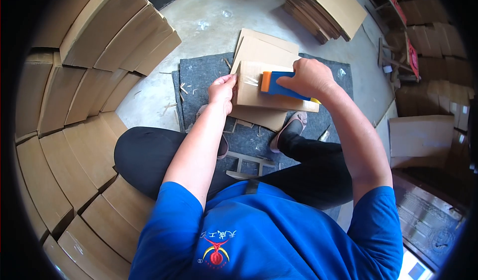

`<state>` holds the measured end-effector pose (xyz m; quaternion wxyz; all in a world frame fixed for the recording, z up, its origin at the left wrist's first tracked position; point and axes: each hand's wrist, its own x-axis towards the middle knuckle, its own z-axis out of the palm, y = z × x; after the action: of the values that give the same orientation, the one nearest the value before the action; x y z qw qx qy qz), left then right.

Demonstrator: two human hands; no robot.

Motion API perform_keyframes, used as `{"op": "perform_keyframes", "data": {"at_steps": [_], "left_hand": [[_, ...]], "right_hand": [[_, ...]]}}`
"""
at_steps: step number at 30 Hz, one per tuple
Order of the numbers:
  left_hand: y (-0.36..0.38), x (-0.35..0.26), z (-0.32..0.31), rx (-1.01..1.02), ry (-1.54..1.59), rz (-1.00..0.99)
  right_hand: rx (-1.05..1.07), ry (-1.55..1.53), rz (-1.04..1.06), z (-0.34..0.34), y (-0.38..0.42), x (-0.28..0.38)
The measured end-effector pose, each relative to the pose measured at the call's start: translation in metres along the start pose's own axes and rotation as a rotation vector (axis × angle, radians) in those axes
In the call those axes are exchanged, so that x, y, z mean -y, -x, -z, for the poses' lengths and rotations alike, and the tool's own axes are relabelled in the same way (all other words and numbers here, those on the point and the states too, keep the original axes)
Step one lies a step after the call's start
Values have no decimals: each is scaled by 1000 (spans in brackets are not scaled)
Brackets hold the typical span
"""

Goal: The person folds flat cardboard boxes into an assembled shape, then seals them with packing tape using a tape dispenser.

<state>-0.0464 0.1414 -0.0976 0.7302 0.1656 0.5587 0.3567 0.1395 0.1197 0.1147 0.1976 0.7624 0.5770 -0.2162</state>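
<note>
Blue shirt fills the bottom of the view, red-and-yellow logo on the chest, with black pants spread out just past it. Brown cartons are piled all along the left. Past the knees, the left hand has its fingers curled in against a cardboard box, can't really tell if it's pinching the edge. Right hand is wrapped around a blue-and-orange tape dispenser over the box top. Box sits between both hands on loose cardboard sheets, over a dark gray mat. Farther off, another flat cardboard stack sits on the pale floor.
</note>
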Motion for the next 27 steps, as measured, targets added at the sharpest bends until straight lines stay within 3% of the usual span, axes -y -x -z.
{"op": "perform_keyframes", "data": {"at_steps": [2, 4, 5, 7, 8, 10, 11, 12, 13, 15, 16, 18, 20, 22, 27], "left_hand": [[-8, 7, -1, -12, -3, -53], [-1, 7, -6, -356, -416, -97], [-8, 9, 11, -402, -461, 104], [-3, 16, 30, -567, -372, -3], [0, 19, 28, -522, -197, -187], [2, 26, 17, -430, -482, -606], [19, 17, 3, -318, -563, -722], [52, -1, -20, -199, -575, -568], [53, 1, -29, -134, -759, -560], [53, 3, -44, -120, -916, -383], [48, -5, -47, -79, -927, -249], [40, -16, -48, -29, -896, -183], [9, 6, -28, 64, -826, -288], [8, 12, -21, 35, -826, -333], [21, 4, -24, 46, -838, -309]], "right_hand": [[-30, 32, -28, -4, -1, 3], [-32, 20, -20, -5, -1, 0], [-33, 7, -17, -5, -1, -2], [-63, 11, -3, -7, 0, -2], [-80, 9, 2, -10, 1, -3], [-65, 6, -1, -12, 2, -3], [-58, 11, -1, -10, 0, -2], [-62, 6, -3, -10, 0, -2], [-74, 4, 9, -10, -1, -3], [-89, -1, 15, -8, -3, -5], [-81, -9, 23, -8, -4, -6], [-69, -24, 20, -8, -7, -10], [7, -22, 71, -5, -13, -13], [30, -12, 88, -3, -19, -15], [150, -73, 69, 0, -12, -37]]}}
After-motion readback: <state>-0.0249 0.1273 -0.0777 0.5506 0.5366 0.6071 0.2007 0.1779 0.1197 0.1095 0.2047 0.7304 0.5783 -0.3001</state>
